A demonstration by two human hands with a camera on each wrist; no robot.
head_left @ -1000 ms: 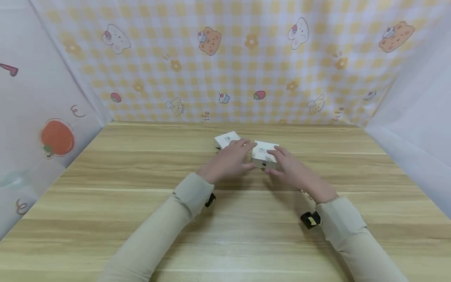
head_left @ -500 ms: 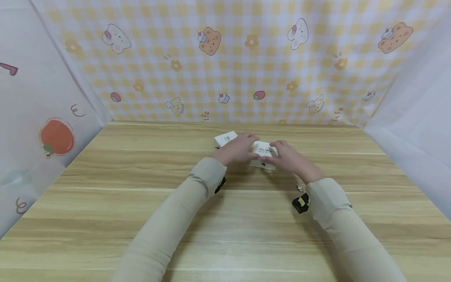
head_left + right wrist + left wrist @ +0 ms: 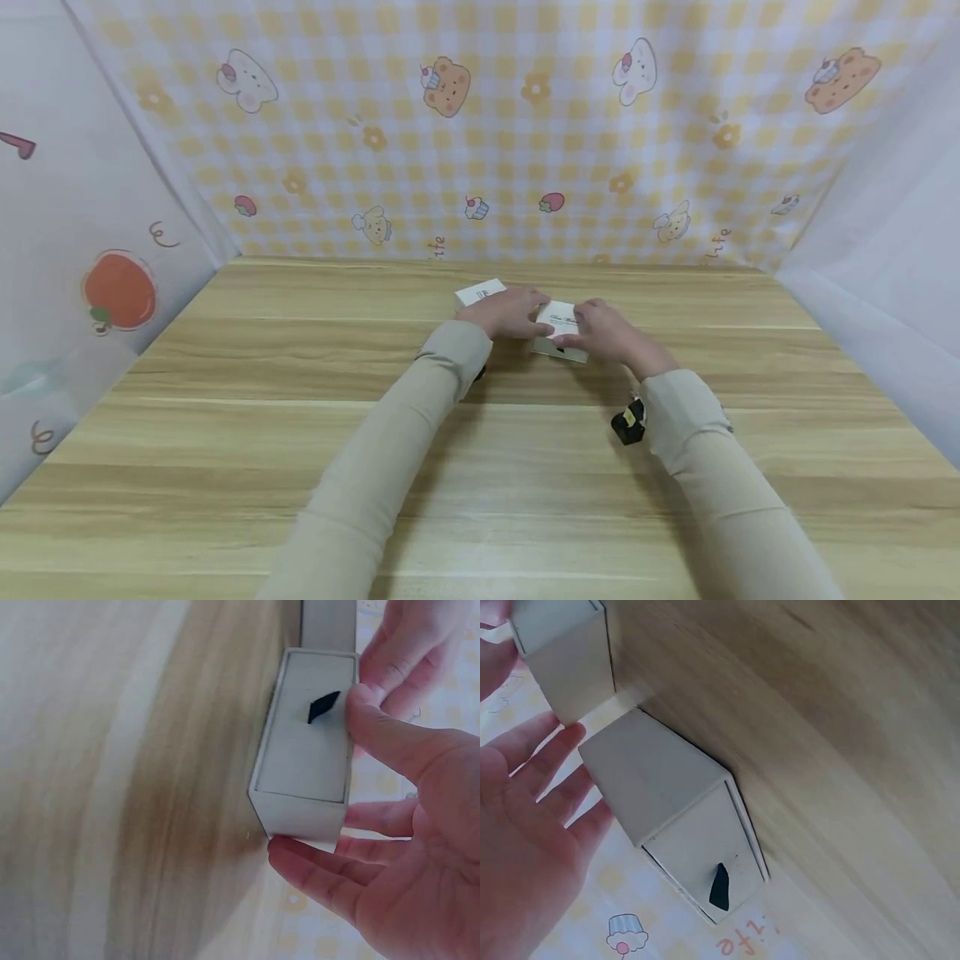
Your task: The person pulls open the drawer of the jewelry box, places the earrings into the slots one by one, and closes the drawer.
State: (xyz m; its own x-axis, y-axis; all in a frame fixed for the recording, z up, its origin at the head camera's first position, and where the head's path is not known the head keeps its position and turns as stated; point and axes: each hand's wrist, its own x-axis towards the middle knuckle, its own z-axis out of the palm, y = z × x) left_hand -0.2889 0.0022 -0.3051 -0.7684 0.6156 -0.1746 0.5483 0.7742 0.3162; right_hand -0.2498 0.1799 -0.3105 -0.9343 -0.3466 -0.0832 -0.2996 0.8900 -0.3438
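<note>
A small white drawer box (image 3: 561, 313) with printed lettering on top sits toward the back of the wooden table. My left hand (image 3: 512, 312) holds it from the left, thumb at its front top edge. From the right, my right hand (image 3: 611, 336) grips the same box. Its thumb lies on the front top edge and its fingers on the right side, as the right wrist view shows. A black ribbon tab (image 3: 322, 707) sticks out of the drawer front. Behind my left hand stands a second white box (image 3: 656, 769), partly hidden in the head view, close beside my left fingers.
The wood-grain table (image 3: 480, 500) stretches toward me and to both sides. At its back edge hangs a yellow checked cloth (image 3: 525, 133) with cartoon prints. White cloth (image 3: 75, 208) covers the left side, and more hangs on the right.
My left hand has moved right and my right hand left, and both have come in around the right-hand box. Their thumbs now meet its front top edge. The second box has stayed put.
</note>
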